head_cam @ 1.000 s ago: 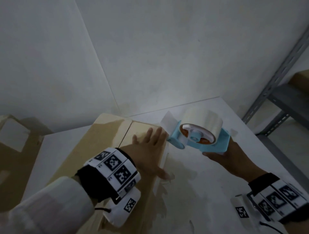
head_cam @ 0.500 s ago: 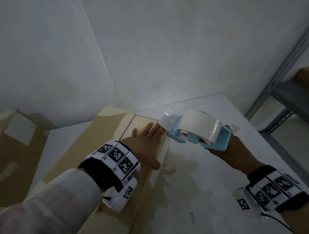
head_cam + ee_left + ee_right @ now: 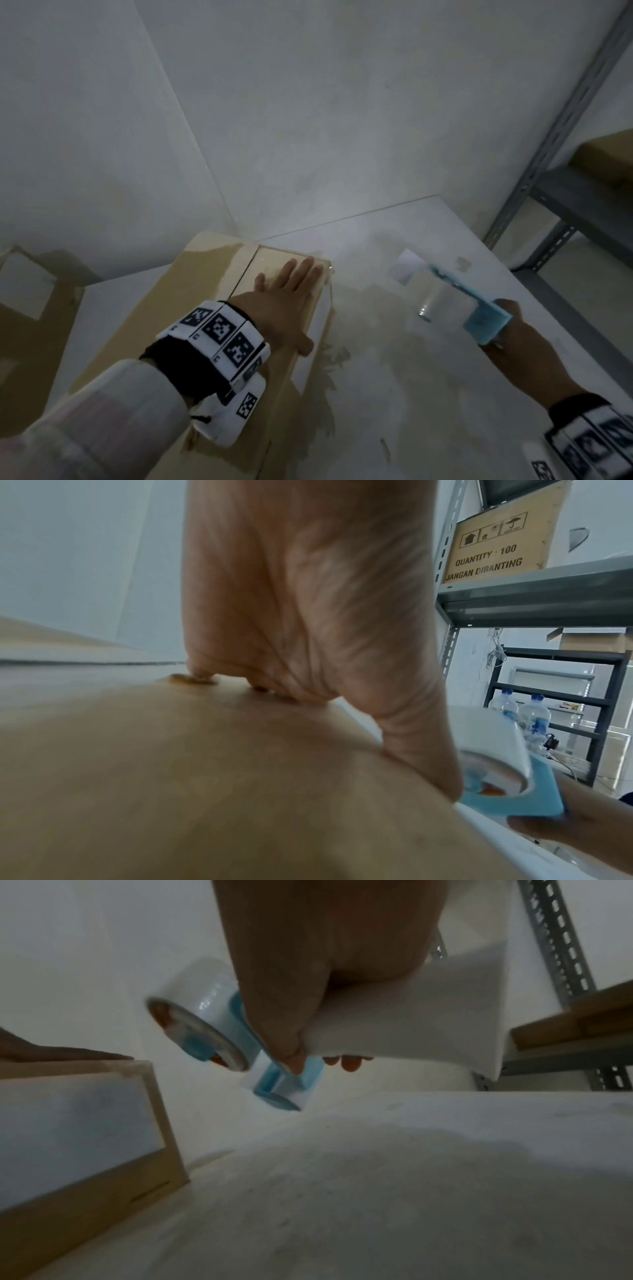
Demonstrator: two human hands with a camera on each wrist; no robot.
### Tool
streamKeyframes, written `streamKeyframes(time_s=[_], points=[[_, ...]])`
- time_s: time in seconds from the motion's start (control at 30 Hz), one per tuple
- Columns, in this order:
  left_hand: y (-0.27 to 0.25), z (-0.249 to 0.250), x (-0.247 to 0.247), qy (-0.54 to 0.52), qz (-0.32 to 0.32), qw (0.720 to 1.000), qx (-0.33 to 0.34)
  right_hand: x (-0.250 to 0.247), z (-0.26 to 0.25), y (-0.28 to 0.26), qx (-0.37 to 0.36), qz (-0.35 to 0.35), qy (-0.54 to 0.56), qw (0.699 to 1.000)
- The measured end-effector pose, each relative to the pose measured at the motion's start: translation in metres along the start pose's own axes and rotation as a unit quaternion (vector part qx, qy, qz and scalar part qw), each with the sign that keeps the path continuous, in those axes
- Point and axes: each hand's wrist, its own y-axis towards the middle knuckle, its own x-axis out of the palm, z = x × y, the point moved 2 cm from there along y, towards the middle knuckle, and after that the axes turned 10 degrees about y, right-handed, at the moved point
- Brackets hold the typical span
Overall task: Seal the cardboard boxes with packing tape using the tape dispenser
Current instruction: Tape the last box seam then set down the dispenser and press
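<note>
A closed brown cardboard box [image 3: 205,294] lies on the white table [image 3: 411,394], its two top flaps meeting in a seam. My left hand [image 3: 287,294] lies flat on the right flap near the far right corner, fingers straight; the palm [image 3: 308,601] fills the left wrist view over the box top [image 3: 205,791]. My right hand [image 3: 520,342] grips the handle of a light blue tape dispenser [image 3: 479,308] loaded with a clear tape roll [image 3: 442,301]. It hangs above the table, well right of the box. In the right wrist view the dispenser [image 3: 274,1080] and roll [image 3: 195,1015] are beside the box side [image 3: 75,1137].
Another cardboard box [image 3: 30,308] sits at the far left. A grey metal shelf rack [image 3: 561,192] stands at the right, holding a printed carton [image 3: 500,545]. White walls close the corner behind the table. Water bottles [image 3: 531,718] stand on a dark rack beyond.
My right hand has carried the dispenser away from the box's far right corner, out to the right over the table. The left hand stays flat on the box top.
</note>
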Motion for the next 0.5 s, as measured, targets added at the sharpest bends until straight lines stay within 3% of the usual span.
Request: streamKeyframes(time_s=[0.1,0.2,0.5], points=[[-0.001,0.003,-0.005,0.009,0.003,1.000,0.001,0.024,0.002,0.000,0.003,0.010,-0.024,1.000],[0.001,0.003,-0.004,0.013,0.006,1.000,0.003,0.052,-0.001,-0.002,0.053,0.027,-0.020,0.998],[0.000,0.002,-0.004,0.005,0.019,1.000,0.015,0.093,-0.016,-0.013,0.119,0.001,-0.017,0.993]])
